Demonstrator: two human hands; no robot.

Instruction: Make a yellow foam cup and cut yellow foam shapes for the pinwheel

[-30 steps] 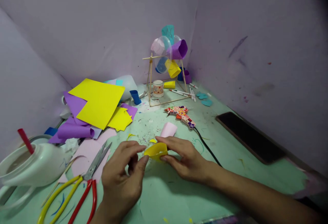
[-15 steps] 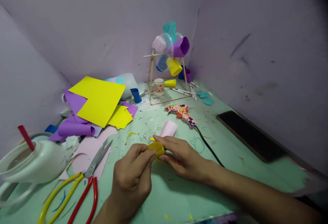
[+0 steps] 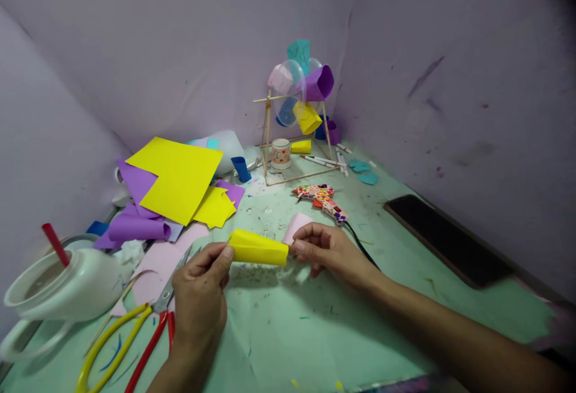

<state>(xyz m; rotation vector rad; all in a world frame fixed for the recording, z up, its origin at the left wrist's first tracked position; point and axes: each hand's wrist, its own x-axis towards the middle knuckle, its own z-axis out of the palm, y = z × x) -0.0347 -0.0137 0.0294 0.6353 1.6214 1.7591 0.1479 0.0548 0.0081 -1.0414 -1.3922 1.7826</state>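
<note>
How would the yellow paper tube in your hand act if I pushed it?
The yellow paper tube is probably light: the left hand pinches it at one end. Its paper looks thin, so it might dent easily. If laid down and pushed, it might roll, since its side looks curved.

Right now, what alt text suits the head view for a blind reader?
The left hand grips one end of a yellow paper tube, the right hand at the other. Scissors lie left; a glue gun and paper-cup wheel sit beyond.
</note>
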